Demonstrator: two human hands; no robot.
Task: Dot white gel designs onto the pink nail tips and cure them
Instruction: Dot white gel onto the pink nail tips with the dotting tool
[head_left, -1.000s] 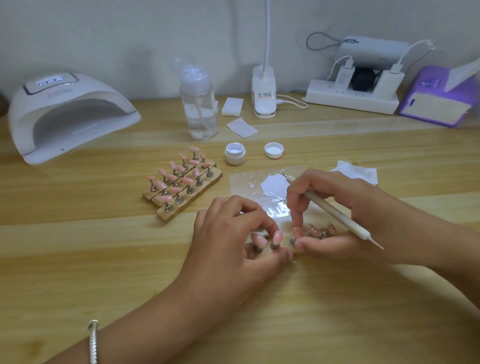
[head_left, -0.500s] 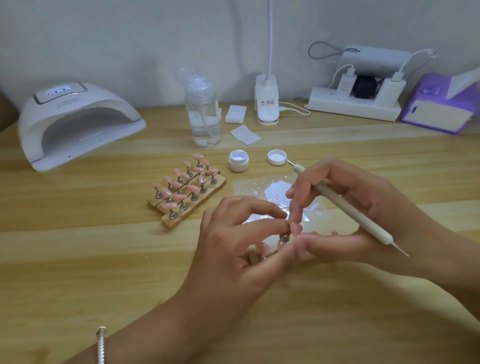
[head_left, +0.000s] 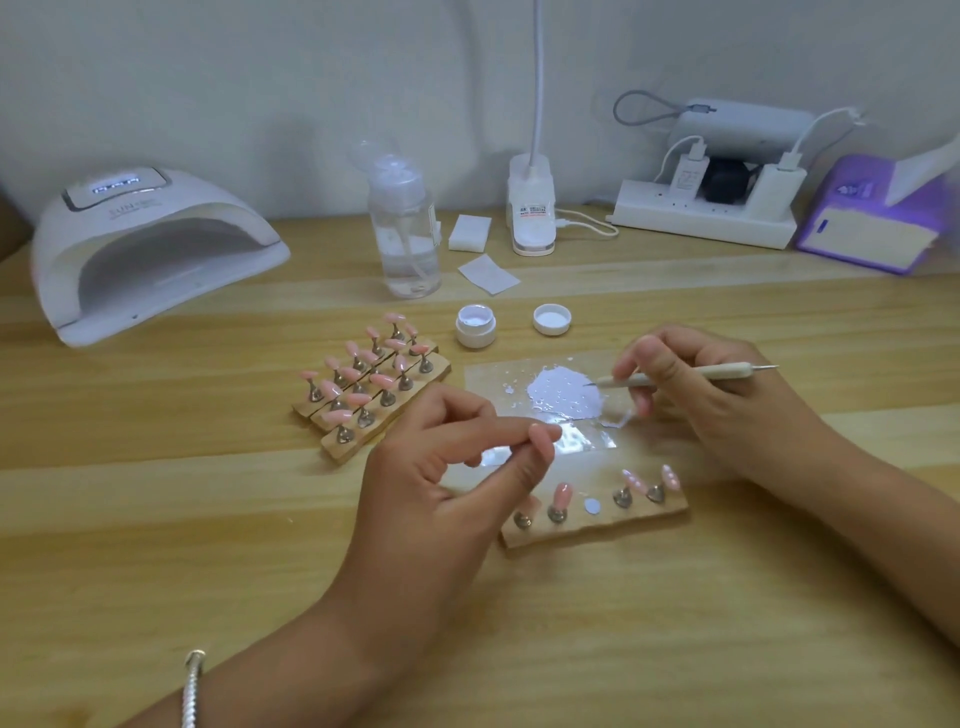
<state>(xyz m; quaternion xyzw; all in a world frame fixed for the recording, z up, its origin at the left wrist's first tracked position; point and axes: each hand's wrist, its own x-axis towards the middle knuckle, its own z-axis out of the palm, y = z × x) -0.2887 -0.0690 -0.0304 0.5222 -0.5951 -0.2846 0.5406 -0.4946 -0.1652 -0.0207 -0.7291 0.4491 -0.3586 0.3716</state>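
My right hand (head_left: 706, 400) grips a white dotting tool (head_left: 691, 375), and the tool's tip touches a puddle of white gel (head_left: 566, 397) on a clear palette sheet (head_left: 488, 374). My left hand (head_left: 447, 483) hovers over the table and pinches a small pink nail tip (head_left: 545, 432) between thumb and forefinger; its stand is hidden. Below the hands lies a wooden strip (head_left: 597, 527) with pink nail tips (head_left: 562, 493) on metal stands and one bare round spot (head_left: 591, 506). Two tips at its right end (head_left: 636, 480) carry white dots.
Three more wooden strips with several pink tips (head_left: 369, 395) lie left of the palette. An open gel jar (head_left: 475, 325) and its lid (head_left: 551, 318) sit behind it. A curing lamp (head_left: 150, 249) stands far left. At the back are a pump bottle (head_left: 405, 234), power strip (head_left: 701, 221) and purple box (head_left: 878, 218).
The hands have come apart. My left hand lifted a nail tip off the near strip, which now shows. My right hand swung the tool's tip up to the white gel.
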